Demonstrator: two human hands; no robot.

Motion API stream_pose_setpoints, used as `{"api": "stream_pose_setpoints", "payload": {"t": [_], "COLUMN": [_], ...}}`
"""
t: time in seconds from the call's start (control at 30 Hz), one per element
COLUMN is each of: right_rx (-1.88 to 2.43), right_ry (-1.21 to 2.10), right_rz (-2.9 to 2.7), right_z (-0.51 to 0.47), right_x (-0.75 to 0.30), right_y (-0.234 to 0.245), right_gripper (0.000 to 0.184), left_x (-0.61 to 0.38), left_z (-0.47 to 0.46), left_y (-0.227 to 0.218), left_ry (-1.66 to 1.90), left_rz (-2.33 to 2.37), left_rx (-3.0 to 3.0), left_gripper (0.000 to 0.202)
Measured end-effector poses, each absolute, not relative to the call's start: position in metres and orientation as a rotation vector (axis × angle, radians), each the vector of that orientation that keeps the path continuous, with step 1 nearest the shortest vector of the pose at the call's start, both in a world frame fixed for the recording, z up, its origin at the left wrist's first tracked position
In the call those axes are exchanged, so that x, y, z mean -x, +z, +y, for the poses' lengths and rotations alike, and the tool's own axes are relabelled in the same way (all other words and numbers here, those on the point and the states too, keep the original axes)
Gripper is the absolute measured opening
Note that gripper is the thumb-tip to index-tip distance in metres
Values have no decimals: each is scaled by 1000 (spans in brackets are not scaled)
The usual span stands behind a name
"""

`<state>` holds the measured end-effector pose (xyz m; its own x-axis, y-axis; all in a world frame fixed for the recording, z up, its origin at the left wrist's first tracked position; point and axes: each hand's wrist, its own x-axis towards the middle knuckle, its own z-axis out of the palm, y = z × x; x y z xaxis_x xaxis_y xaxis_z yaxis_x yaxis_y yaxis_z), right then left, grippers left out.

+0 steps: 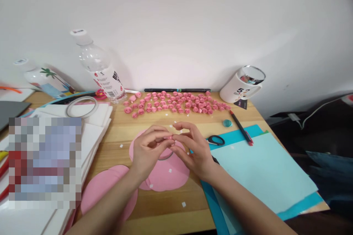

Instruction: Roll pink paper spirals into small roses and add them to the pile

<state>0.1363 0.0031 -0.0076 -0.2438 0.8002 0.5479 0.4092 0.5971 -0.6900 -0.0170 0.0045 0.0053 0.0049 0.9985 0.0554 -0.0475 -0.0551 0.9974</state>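
Note:
My left hand [148, 150] and my right hand [190, 148] meet over the middle of a wooden table [124, 132]. Both pinch a small pink paper roll [168, 138] between their fingertips. Under the hands lies a pink paper flower shape [165, 174], with a clear tape ring [165, 156] partly hidden on it. A second pink paper shape [104, 187] lies under my left forearm. Several finished small pink paper roses [176, 103] are spread in rows at the back of the table.
Black-handled scissors [215, 140], a red pen [241, 127] and a small teal disc [227, 123] lie right, beside light blue paper sheets [261, 169]. A white mug [242, 85] stands back right. Two plastic bottles [97, 68] [44, 77] lean back left by white foam sheets [93, 132].

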Motion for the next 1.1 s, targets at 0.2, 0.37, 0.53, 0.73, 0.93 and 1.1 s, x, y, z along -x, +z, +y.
{"api": "stream_pose_setpoints", "payload": {"t": [0.2,0.37,0.53,0.73,0.93,1.1], "right_rx": [950,957,976,978,964,991], "right_ry": [851,506,398,297,288,290], "right_rz": [-1765,-1790,-1760,-1832,-1816,-1798], "right_z": [6,2,3,6,8,9], "right_x": [-138,-134,-132,-135,-135,-135], "right_y": [3,0,-6,-9,-11,-10], "right_gripper": [17,27,36,26,22,19], "left_x": [13,15,18,18,17,16], "left_z": [1,10,13,11,12,12], "left_y": [10,6,1,-7,-1,0], "left_ry": [1316,1186,1077,1053,1072,1051], "left_rz": [1239,1051,939,989,1039,997], "left_rx": [-1330,-757,-645,-702,-741,-765], "left_gripper": [12,29,38,30,20,18]}}
